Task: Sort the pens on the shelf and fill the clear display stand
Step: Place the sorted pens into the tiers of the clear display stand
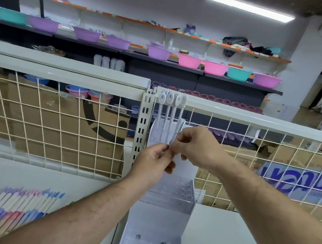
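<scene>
Shelf (223, 234), maybe 4 pens (168, 120), left hand (151, 158), right hand (196, 145)

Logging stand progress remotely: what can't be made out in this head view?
1. Lower ends of the white pens: hidden in the head view by the left hand and right hand pinching them.
2. Clear display stand: its lowest tier is cut off by the bottom edge, and the holes are blurred.
3. Shelf pens: blurred and partly behind the left forearm, so their prints are unreadable.
</scene>
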Tool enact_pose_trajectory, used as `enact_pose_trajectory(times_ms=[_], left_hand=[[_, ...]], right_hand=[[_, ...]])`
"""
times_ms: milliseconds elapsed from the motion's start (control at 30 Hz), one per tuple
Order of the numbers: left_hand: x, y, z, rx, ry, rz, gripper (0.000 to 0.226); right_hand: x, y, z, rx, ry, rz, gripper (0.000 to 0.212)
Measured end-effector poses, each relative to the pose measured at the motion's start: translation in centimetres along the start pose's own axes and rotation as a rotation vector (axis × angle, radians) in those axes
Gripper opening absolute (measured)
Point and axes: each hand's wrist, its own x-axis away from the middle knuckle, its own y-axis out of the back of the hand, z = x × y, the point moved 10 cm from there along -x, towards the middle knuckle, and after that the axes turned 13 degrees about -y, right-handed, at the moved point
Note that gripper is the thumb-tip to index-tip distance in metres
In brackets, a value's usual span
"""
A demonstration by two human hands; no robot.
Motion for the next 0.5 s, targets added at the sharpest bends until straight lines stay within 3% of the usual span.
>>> enact_pose_trajectory(times_ms=[200,333,500], left_hand=[[-0.1,0.8,0.4,-0.379,-0.036,0.111,0.004],[0.4,1.6,1.1,-0.661,-0.046,0.239,0.021],[0.7,1.8,0.7,-0.835,-0.092,0.319,0.034]], right_hand=[[-1.2,6.6,0.0,-0.226,-0.061,-0.25,0.015],[-2.6,10.6,0.3,-0.306,-0.066,-0.446,0.013],[-4.7,10.1,0.6,-0.2,-0.059,-0.483,0.014]])
